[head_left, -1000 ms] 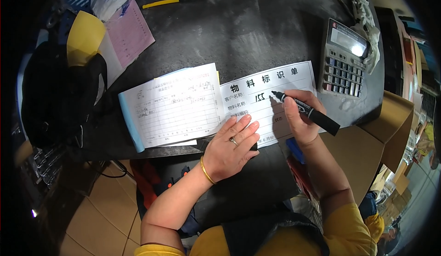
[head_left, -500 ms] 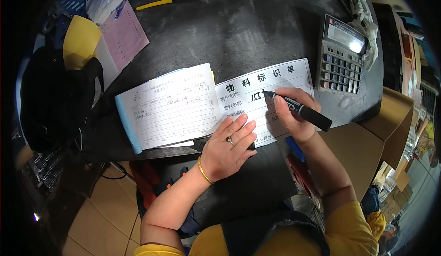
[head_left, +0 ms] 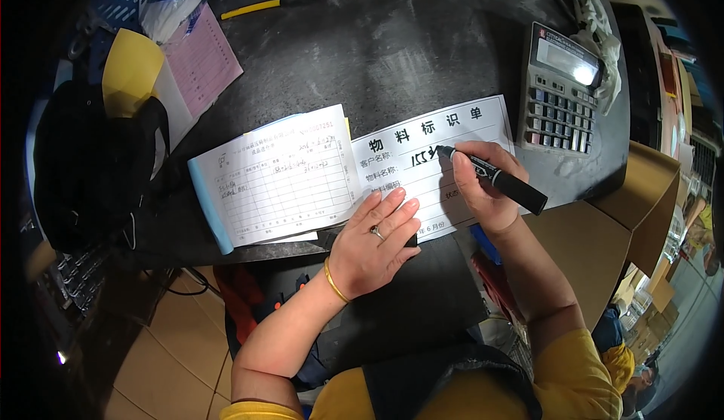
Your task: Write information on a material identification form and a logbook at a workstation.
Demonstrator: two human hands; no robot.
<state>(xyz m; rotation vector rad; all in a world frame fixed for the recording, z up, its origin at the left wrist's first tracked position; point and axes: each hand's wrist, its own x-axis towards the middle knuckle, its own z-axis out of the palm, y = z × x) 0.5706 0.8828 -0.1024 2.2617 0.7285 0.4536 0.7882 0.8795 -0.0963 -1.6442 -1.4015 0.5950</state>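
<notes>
A printed white label sheet point(head_left: 445, 186) lies at the table's near edge, with thick black handwriting on one of its lines. My right hand point(head_left: 489, 182) grips a black marker pen point(head_left: 516, 191), its tip on the sheet at the end of that writing. My left hand point(head_left: 377, 245) lies with fingers stretched out over the sheet's lower left corner. A ring and a gold bangle are on this hand and wrist. Left of the sheet, touching it, is a receipt pad point(head_left: 275, 179) with a blue binding edge and a few handwritten lines.
A large desk calculator point(head_left: 564, 92) rests to the right. A yellow cutter-like tool point(head_left: 253, 9) lies at the back. Pink paper point(head_left: 202, 58), a yellow sheet point(head_left: 132, 69) and a black bag-like bundle point(head_left: 83, 156) fill the left side. An opened cardboard box point(head_left: 596, 246) stands below the right edge.
The marker tip has moved slightly right, and another handwritten mark has been added on the sheet. My left hand has stayed in place.
</notes>
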